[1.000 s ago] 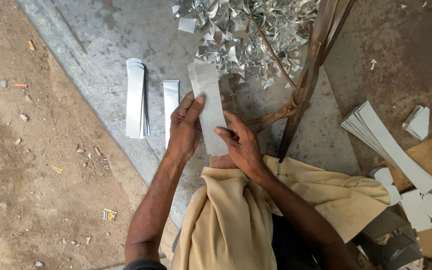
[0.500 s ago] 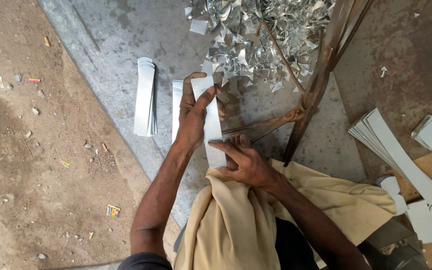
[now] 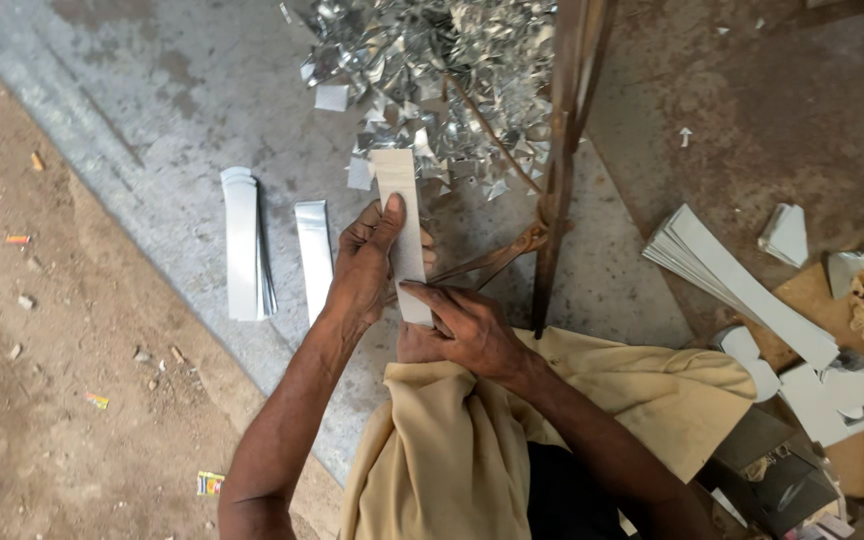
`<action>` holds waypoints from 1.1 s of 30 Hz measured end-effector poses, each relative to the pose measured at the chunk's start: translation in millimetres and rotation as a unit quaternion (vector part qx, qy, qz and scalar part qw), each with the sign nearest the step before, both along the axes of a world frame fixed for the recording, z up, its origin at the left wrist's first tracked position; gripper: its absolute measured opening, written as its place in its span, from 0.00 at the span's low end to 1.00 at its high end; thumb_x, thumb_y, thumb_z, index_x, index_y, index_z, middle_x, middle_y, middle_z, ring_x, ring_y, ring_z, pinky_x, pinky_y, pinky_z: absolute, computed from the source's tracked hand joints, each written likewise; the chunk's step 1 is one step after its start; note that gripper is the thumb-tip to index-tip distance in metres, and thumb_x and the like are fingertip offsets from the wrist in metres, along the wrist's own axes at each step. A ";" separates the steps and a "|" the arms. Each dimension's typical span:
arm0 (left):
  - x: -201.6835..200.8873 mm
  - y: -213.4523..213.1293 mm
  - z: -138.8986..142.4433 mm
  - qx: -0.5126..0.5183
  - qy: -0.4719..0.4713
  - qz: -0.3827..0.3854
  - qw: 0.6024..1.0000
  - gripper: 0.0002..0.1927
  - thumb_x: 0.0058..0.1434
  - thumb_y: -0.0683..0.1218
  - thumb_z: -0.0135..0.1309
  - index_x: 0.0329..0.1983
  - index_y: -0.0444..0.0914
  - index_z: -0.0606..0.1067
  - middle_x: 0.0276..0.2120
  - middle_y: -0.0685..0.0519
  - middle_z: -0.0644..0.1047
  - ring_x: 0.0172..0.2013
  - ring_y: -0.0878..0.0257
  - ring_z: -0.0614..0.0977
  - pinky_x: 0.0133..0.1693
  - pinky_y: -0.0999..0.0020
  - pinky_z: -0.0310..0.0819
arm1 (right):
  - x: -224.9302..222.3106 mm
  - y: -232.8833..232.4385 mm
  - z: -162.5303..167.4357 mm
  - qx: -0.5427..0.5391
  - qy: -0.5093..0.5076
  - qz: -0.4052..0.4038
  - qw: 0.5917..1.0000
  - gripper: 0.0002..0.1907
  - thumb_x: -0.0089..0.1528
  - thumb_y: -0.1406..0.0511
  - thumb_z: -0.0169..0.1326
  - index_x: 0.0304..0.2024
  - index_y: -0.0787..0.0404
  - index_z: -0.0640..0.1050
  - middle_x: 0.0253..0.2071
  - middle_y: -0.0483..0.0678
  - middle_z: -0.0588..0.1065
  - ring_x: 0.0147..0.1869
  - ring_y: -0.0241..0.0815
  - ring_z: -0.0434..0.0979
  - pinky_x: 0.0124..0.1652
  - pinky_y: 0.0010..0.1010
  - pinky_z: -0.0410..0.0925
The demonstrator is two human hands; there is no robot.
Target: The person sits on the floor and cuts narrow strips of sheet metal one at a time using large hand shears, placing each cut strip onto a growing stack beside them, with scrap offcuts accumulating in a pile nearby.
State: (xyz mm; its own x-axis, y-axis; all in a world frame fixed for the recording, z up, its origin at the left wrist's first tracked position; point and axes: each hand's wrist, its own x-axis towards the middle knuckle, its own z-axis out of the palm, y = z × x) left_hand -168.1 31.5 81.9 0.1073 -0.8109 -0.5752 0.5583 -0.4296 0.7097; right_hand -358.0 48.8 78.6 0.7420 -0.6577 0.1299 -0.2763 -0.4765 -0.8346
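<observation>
- Metal strip [image 3: 399, 215] now raised further toward 12 o'clock than a second ago, far end reaching the scrap pile [image 3: 432, 80]; judged to be advancing through the work.
- Left hand [image 3: 367, 270] closed on strip from 9 o'clock, thumb pressed flat along its face.
- Right hand [image 3: 462, 335] clamped on strip's near end at 6 o'clock, fingers curled.
- Rusted shear handles [image 3: 497, 258] at 3 o'clock of the grip, just beside strip.
- Stacked strips [image 3: 242, 245] lying on concrete floor [image 3: 152, 120] at 9 o'clock, apart.

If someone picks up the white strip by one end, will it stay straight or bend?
The white strip is thin and long, so it probably flexes, yet it stands straight above the left hand, suggesting springy sheet. The shiny offcuts hint at metal with sharp edges.
</observation>
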 end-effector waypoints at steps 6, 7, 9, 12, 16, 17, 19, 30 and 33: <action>7.2 -24.1 19.1 -0.070 -0.214 -0.230 0.947 0.20 0.68 0.57 0.54 0.50 0.36 0.80 0.27 0.55 0.79 0.25 0.71 0.78 0.26 0.72 0.74 | -35.9 -35.7 41.4 0.037 0.022 -0.172 0.984 0.38 0.59 0.66 0.67 0.70 0.53 0.67 0.55 0.50 0.78 0.53 0.46 0.84 0.50 0.35 0.77; 6.7 -24.5 23.9 -0.085 -0.222 -0.262 0.935 0.20 0.68 0.56 0.55 0.51 0.36 0.80 0.27 0.56 0.79 0.25 0.71 0.78 0.27 0.72 0.74 | -43.4 -44.9 48.6 -0.021 0.042 -0.166 0.985 0.40 0.58 0.66 0.68 0.70 0.54 0.66 0.55 0.52 0.78 0.53 0.51 0.83 0.50 0.37 0.76; 2.6 -26.6 32.6 -0.119 -0.240 -0.325 0.907 0.21 0.69 0.55 0.55 0.52 0.34 0.80 0.29 0.56 0.80 0.26 0.73 0.77 0.29 0.72 0.75 | -59.5 -65.6 60.9 -0.135 0.083 -0.153 0.975 0.43 0.55 0.65 0.69 0.70 0.56 0.65 0.56 0.56 0.76 0.54 0.59 0.79 0.50 0.40 0.73; -7.6 -33.5 40.4 -0.032 -0.288 -0.436 0.852 0.22 0.66 0.56 0.56 0.55 0.37 0.80 0.22 0.50 0.78 0.19 0.68 0.76 0.26 0.68 0.75 | -71.4 -83.1 69.2 -0.163 0.146 -0.068 0.973 0.39 0.55 0.65 0.68 0.68 0.58 0.70 0.45 0.52 0.78 0.45 0.53 0.81 0.47 0.42 0.72; -15.3 -41.9 36.3 -0.054 -0.310 -0.474 0.822 0.25 0.65 0.55 0.56 0.61 0.38 0.75 0.23 0.49 0.81 0.19 0.67 0.79 0.26 0.67 0.75 | -78.8 -90.6 71.0 -0.153 0.202 -0.045 0.966 0.29 0.56 0.65 0.67 0.59 0.57 0.76 0.39 0.48 0.80 0.44 0.50 0.80 0.46 0.42 0.71; -16.5 -42.1 32.6 -0.055 -0.311 -0.481 0.818 0.26 0.65 0.55 0.56 0.62 0.37 0.73 0.24 0.48 0.82 0.19 0.67 0.80 0.27 0.68 0.76 | -80.7 -91.4 71.0 -0.159 0.202 -0.040 0.966 0.28 0.56 0.65 0.67 0.59 0.58 0.76 0.38 0.48 0.80 0.43 0.50 0.80 0.46 0.41 0.71; -19.0 -41.9 24.3 -0.178 -0.353 -0.455 0.798 0.24 0.67 0.54 0.57 0.60 0.35 0.72 0.28 0.45 0.83 0.23 0.65 0.82 0.29 0.66 0.77 | -84.9 -92.8 71.3 -0.166 0.194 -0.038 0.966 0.28 0.56 0.65 0.67 0.58 0.58 0.76 0.40 0.47 0.80 0.44 0.50 0.80 0.48 0.42 0.72; -2.5 -168.3 -0.8 -0.334 -0.829 -0.173 0.415 0.07 0.75 0.45 0.54 0.40 0.40 0.73 0.29 0.51 0.79 0.23 0.61 0.78 0.17 0.65 0.67 | -135.2 -51.7 24.4 0.113 0.000 -0.284 0.952 0.33 0.62 0.65 0.64 0.66 0.63 0.66 0.61 0.52 0.75 0.54 0.43 0.82 0.53 0.35 0.76; -35.1 -185.5 -16.1 -0.365 -0.848 -0.190 0.333 0.03 0.71 0.43 0.53 0.41 0.39 0.72 0.30 0.50 0.78 0.28 0.60 0.80 0.22 0.66 0.72 | -154.9 -39.1 -4.1 0.198 -0.021 -0.313 0.929 0.28 0.63 0.66 0.61 0.64 0.62 0.68 0.58 0.50 0.77 0.53 0.39 0.83 0.50 0.32 0.77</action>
State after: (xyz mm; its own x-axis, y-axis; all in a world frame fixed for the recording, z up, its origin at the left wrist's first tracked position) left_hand -203.2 -154.0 65.8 -0.4138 -0.8087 0.4180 -0.9091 0.3917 -0.1420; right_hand -513.0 9.7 74.5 0.1987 -0.9608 -0.1931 -0.3593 0.1119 -0.9265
